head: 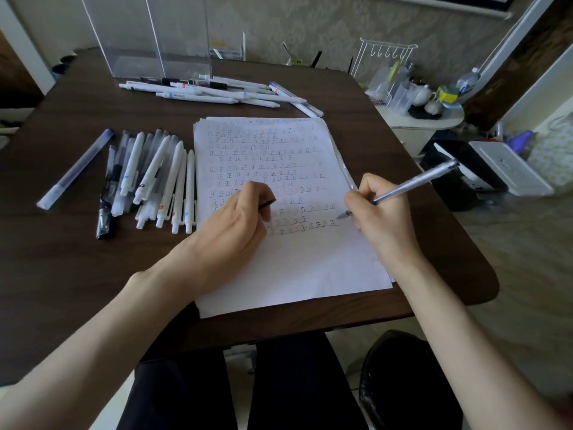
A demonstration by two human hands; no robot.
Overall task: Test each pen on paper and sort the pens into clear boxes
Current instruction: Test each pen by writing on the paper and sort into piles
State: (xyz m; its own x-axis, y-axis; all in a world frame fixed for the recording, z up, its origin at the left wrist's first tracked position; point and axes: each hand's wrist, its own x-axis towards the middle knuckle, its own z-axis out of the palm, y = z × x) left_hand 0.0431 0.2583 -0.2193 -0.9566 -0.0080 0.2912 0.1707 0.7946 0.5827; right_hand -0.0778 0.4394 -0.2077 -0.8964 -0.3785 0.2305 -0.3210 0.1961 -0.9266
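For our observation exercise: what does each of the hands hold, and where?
The right hand grips a silvery pen low on its barrel, near the tip. The left hand curls round a small dark piece, mostly hidden.

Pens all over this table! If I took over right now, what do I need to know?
Right hand holds the silver pen, tip at the end of the last row of marks on the paper.
Left hand rests on the paper, fingers curled on a small dark piece, maybe the cap.
Left pile lies beside the paper; far pile lies before the clear boxes; a blue-capped pen lies apart.
Done: many rows of test marks.
To do: finish this pen, then sort all; I see no pens in the boxes.
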